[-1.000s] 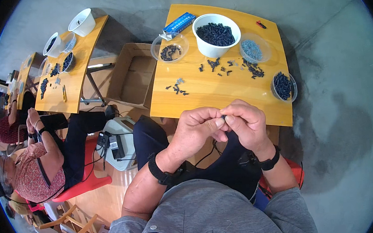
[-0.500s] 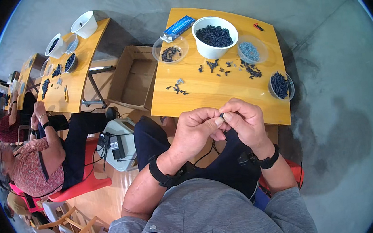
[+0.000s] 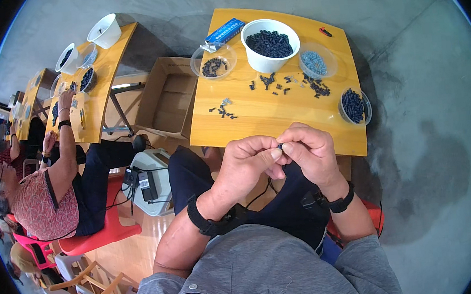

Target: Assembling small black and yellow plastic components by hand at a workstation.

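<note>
My left hand (image 3: 246, 161) and my right hand (image 3: 310, 150) meet just off the table's near edge, thumbs and forefingers pinched together. Between their tips shows a small dark plastic piece (image 3: 281, 146), mostly covered by the fingers, so its exact kind cannot be made out. On the wooden table (image 3: 278, 121) beyond lie loose black pieces (image 3: 320, 88) and a small group of black and grey pieces (image 3: 224, 110) nearer the left. A white tub (image 3: 271, 60) full of black pieces stands behind them. At the right edge sits a clear cup (image 3: 353, 107) of dark pieces.
A clear tub (image 3: 317, 61) holds grey-blue small parts; a shallow clear dish (image 3: 214, 65) holds some black pieces. Behind the dish lies a blue box (image 3: 225, 31). Left of the table are an open cardboard box (image 3: 167, 102), a stool with adapters (image 3: 157, 182) and a co-worker (image 3: 44, 203) at another table.
My hands keep the same pinch on the small dark piece with hardly any movement. At the left, the co-worker has stretched an arm forward over their table toward the containers.
</note>
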A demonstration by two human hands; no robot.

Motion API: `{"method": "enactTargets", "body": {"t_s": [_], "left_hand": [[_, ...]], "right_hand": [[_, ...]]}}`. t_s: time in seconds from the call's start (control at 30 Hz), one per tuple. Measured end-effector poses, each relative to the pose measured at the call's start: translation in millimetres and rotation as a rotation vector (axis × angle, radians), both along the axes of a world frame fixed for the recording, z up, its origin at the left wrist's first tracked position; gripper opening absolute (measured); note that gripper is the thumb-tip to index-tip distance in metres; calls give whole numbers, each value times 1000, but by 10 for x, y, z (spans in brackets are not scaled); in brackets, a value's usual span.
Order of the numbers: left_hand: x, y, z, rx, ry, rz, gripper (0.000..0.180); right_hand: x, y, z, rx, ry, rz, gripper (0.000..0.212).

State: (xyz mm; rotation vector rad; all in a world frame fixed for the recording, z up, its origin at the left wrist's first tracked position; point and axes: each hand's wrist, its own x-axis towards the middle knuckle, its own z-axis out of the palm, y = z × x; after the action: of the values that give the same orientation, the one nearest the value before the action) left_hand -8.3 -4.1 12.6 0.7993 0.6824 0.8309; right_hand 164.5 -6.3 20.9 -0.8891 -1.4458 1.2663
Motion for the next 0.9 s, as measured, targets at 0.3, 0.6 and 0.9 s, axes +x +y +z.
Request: {"method": "enactTargets", "body": {"t_s": [0.3,0.6,0.9], "left_hand": [[31,5,-14,82,18,59,13],[39,35,-63,334,59,100,10],[5,34,-79,204,-114,8,9]], "right_hand": [[-13,-28,-6,-1,69,-53,8],[70,-20,-185,-416,166,168,47],[31,-11,-169,-716,379,446,64]]}}
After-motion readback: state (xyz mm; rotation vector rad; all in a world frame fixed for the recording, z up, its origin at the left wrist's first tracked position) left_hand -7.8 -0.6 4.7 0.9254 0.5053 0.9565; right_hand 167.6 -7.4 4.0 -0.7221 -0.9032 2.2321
